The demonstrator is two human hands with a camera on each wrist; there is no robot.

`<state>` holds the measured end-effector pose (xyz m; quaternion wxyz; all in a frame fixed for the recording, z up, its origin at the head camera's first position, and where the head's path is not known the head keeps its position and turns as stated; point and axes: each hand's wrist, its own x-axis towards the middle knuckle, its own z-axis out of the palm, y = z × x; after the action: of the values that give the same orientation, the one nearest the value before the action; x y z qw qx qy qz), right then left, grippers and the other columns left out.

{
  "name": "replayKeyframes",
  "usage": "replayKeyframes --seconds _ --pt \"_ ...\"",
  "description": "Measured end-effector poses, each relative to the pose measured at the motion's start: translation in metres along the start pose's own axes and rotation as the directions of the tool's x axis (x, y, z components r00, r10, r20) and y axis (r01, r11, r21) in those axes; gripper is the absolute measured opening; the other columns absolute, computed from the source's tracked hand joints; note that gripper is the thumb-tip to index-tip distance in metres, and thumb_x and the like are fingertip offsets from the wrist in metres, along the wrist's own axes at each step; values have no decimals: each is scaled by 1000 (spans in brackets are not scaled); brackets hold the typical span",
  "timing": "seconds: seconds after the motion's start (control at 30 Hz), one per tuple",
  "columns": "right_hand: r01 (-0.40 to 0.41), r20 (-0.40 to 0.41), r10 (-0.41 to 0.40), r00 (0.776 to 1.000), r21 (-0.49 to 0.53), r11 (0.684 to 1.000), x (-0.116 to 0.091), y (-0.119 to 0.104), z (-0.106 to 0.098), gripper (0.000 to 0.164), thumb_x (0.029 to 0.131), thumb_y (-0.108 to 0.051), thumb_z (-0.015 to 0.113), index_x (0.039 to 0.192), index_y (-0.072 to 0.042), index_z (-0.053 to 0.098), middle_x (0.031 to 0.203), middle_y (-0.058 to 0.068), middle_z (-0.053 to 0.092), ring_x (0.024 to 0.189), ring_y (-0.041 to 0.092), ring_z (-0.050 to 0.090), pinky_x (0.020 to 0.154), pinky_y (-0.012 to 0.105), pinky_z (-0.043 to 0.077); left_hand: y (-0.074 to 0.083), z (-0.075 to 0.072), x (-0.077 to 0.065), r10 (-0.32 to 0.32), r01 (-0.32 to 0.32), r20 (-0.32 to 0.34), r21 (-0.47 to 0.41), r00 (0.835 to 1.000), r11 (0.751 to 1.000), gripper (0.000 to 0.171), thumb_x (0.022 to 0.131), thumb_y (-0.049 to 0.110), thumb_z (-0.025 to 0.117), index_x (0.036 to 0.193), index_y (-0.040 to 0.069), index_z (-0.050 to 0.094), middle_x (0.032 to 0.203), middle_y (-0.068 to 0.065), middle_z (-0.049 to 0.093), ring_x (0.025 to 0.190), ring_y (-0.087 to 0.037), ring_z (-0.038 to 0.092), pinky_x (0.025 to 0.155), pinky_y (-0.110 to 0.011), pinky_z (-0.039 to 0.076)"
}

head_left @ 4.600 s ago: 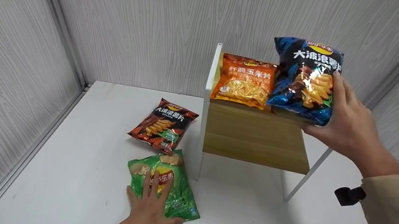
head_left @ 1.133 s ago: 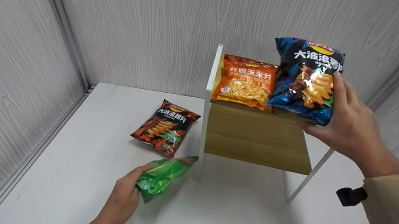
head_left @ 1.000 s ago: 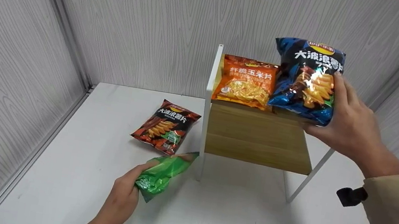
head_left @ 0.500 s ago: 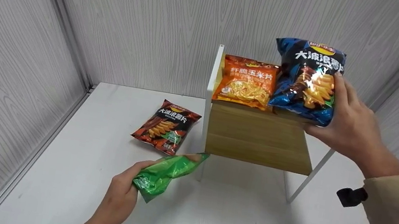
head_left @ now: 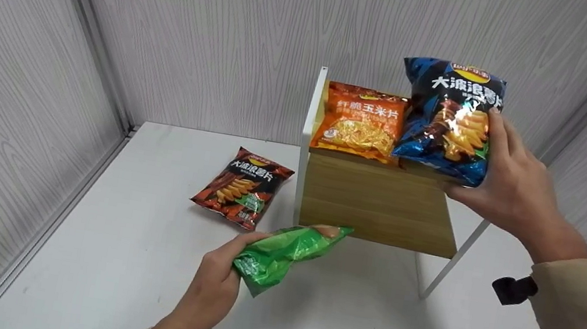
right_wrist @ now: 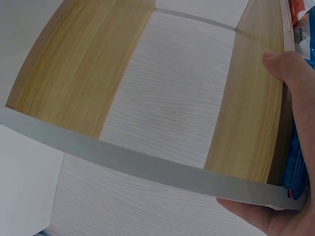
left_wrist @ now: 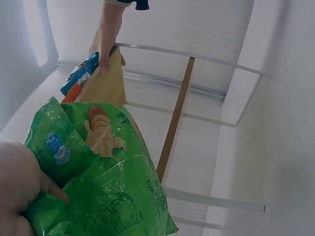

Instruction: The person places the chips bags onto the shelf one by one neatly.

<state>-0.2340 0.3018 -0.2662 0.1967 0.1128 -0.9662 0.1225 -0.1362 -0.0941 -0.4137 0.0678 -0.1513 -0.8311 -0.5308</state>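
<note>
My left hand (head_left: 212, 284) grips a green potato chip bag (head_left: 285, 254) by its near end. The bag is creased and held above the white table, its far tip overlapping the lower front of a small shelf rack (head_left: 376, 201). In the left wrist view the green bag (left_wrist: 115, 191) fills the foreground. My right hand (head_left: 519, 188) grips the rack's upper right corner, beside a blue chip bag (head_left: 448, 118) standing on top, with fingers along that bag's right edge. The thumb (right_wrist: 278, 64) presses the wooden board's underside in the right wrist view.
An orange corn chip bag (head_left: 362, 122) leans on top of the rack, left of the blue one. A red and black chip bag (head_left: 246, 186) lies on the table (head_left: 141, 234) left of the rack. Grey wood-grain walls (head_left: 202, 32) surround the table.
My left hand first lay spread on the green bag on the table. It has since gripped and lifted the bag, then carried it right. The right hand has stayed in place.
</note>
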Motion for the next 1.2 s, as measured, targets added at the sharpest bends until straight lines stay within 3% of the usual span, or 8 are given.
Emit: replayKeyframes --seconds 0.23,0.6,1.03,1.2 --pt "10 -12 -10 1000 -10 1000 0 1 0 121 75 -50 80 160 -22 0 162 21 21 123 58 46 97 75 37 13 12 12 19 -19 6 -32 1000 999 48 99 -3 35 132 24 58 130 5 64 113 -8 60 103 -37 50" --pt "2 -10 -2 1000 -10 1000 0 0 -1 123 74 -50 81 160 -23 -2 162 20 21 121 57 47 97 74 37 30 20 19 24 -21 34 -86 999 996 48 99 -2 34 134 21 57 129 3 63 110 -10 60 102 -36 51" --pt "15 -28 -15 999 -3 1000 -1 1 1 121 74 -47 81 160 -22 0 161 21 23 120 56 48 97 72 39 56 41 41 182 -177 32 -124 983 976 49 95 -7 35 133 15 58 127 1 65 107 -9 61 97 -31 52" --pt "17 -27 -17 1000 -7 1000 -1 1 1 120 75 -49 81 160 -21 1 161 21 23 120 57 48 97 73 39 59 52 55 256 -255 13 -50 967 966 51 93 -9 36 134 14 56 128 -1 64 108 -10 60 97 -31 53"
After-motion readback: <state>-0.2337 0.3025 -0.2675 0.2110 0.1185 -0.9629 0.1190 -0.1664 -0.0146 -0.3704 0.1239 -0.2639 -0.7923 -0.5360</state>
